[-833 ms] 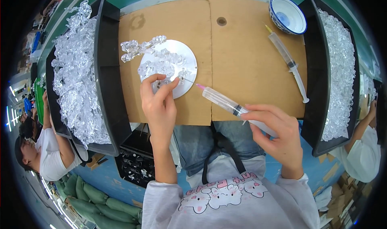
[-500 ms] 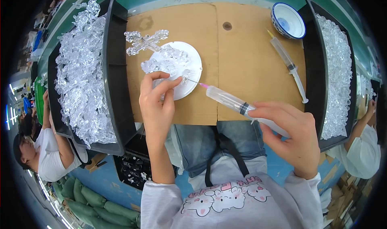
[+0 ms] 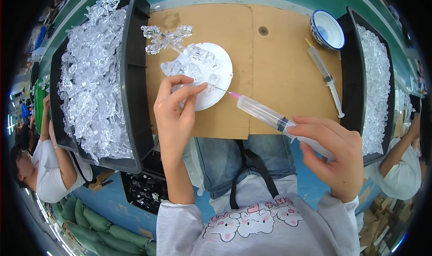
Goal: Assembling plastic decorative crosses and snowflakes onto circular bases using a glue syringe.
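A white round plate lies on the cardboard with a clear plastic ornament over it. A clear piece with branching, flower-like ends sticks out past the plate's far left edge. My left hand is closed at the near side of the ornament, its fingers pinching a clear part that they mostly hide. In my right hand is a large syringe, gripped around its rear end. Its thin needle, with a pink hub, points left, and its tip is at a small clear piece beside my left fingertips.
A black bin heaped with clear plastic parts stands at the left; another black bin of clear pieces stands at the right. A second syringe with a yellow tip lies near a blue-and-white bowl. People work at both sides.
The whole view has shifted slightly. The branching clear piece looks a little turned. My left hand still grips the ornament, and the needle stays at the small clear piece.
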A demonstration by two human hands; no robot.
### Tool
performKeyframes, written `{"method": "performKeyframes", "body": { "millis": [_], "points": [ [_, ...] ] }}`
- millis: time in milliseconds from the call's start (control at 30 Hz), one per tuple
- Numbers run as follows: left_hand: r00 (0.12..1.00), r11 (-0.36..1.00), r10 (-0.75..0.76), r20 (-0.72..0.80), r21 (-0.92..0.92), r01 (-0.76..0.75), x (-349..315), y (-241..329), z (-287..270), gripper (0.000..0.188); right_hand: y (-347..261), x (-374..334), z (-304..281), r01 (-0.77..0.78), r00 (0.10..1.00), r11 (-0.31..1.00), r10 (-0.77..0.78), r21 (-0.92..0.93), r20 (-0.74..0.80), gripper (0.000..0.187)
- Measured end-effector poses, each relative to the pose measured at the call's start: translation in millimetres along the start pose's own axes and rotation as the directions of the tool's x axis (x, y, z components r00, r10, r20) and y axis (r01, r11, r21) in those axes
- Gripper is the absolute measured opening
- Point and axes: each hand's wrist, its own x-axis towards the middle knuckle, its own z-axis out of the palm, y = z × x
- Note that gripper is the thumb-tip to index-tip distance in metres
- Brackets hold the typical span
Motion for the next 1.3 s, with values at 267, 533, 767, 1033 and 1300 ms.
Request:
{"method": "performKeyframes", "body": {
  "millis": [267, 533, 767, 1033, 1300],
  "points": [
    [1.0, 1.0, -0.001, 0.006, -0.019, 0.001, 1, -1, -1, 0.026, 1, -1, 1, -0.026, 1.0, 0.999, 0.026, 0.042, -0.001, 0.032],
    [1.0, 0.999, -0.006, 0.015, -0.05, 0.007, 3, -5, -5, 0.026, 0, -1, 0, -0.03, 1.0, 0.998, 0.03, 0.062, -0.001, 0.032],
    [1.0, 0.998, -0.001, 0.012, -0.065, 0.002, 3, -6, -6, 0.025, 4, -3, 2, -0.017, 0.999, 0.995, 0.021, 0.098, -0.038, 0.033],
    [1.0, 0.999, -0.002, -0.025, -0.049, 0.001, -4, -4, 2, 0.027, 22, -11, 7, 0.078, 0.991, 0.984, -0.059, 0.162, -0.116, 0.031],
    [0.999, 0.997, -0.032, -0.016, 0.076, 0.033, -16, -5, 18, 0.023, 58, -40, 11, -0.125, 0.989, 0.929, 0.143, 0.348, -0.024, 0.032]
  ]
}}
